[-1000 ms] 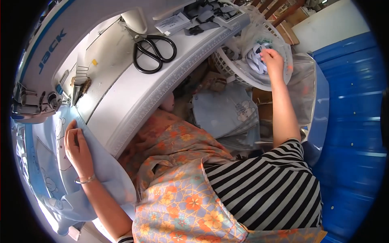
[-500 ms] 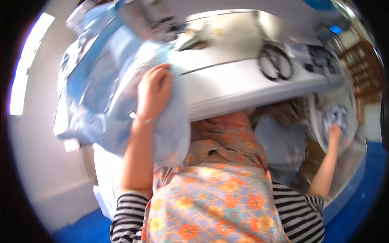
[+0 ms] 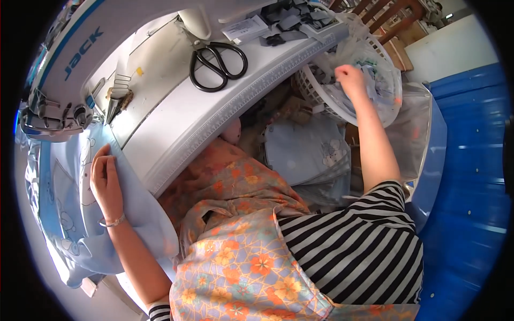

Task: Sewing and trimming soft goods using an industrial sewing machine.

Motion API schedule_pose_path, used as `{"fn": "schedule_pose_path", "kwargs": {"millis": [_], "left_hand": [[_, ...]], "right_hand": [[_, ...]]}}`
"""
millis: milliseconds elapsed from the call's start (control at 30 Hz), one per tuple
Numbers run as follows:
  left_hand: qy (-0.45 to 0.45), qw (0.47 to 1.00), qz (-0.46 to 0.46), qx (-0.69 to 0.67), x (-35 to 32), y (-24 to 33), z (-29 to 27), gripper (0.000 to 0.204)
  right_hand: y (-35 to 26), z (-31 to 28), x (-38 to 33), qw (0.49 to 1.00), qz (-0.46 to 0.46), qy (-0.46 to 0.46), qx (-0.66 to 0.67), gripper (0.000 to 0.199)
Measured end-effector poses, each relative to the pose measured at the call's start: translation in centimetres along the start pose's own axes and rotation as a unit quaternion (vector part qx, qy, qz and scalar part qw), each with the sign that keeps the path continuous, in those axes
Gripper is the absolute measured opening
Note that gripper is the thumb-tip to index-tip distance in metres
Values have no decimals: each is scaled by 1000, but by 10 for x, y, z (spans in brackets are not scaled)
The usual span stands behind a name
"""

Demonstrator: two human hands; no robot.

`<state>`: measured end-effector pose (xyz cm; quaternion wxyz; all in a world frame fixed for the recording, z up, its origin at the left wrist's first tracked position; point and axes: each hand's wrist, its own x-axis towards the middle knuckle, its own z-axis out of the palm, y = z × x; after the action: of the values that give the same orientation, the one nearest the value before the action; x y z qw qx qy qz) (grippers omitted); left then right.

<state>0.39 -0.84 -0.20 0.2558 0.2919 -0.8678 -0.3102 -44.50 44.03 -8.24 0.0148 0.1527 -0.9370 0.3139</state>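
Observation:
My left hand point(image 3: 107, 184) rests on light blue printed cloth point(image 3: 134, 216), its fingers lightly bent and holding nothing that I can see. The cloth lies beneath the head of a white sewing machine point(image 3: 80, 64) and hangs over the table's front edge. At the right, my right hand point(image 3: 352, 80) is over a white plastic basket point(image 3: 395, 67) lined with a clear bag. Its fingers are curled together, and what they hold, if anything, is hidden. Small cloth scraps point(image 3: 375, 72) lie in the basket beside that hand.
Black-handled scissors point(image 3: 218, 67) lie on the white table point(image 3: 160, 125), whose front edge carries a ruler strip point(image 3: 235, 109). Dark grey fabric pieces point(image 3: 292, 21) sit at its far end. Below are stacked light blue cloth pieces point(image 3: 305, 150). A wooden chair point(image 3: 383, 18) stands behind the basket.
The view has swung right, bringing the basket and blue floor further in. My right hand has lifted from the scraps inside the basket. My left hand stays on the blue cloth.

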Motion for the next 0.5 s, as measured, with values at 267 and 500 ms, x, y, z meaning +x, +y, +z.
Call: {"fn": "schedule_pose_path", "kwargs": {"millis": [267,500], "left_hand": [[1,1000,1,-16,-1,0,0,11],[-8,999,-26,-28,0,0,0,12]], "right_hand": [[17,21,10,993,32,-5,-116,22],[60,-32,-37,949,189,-248,-53,19]]}}
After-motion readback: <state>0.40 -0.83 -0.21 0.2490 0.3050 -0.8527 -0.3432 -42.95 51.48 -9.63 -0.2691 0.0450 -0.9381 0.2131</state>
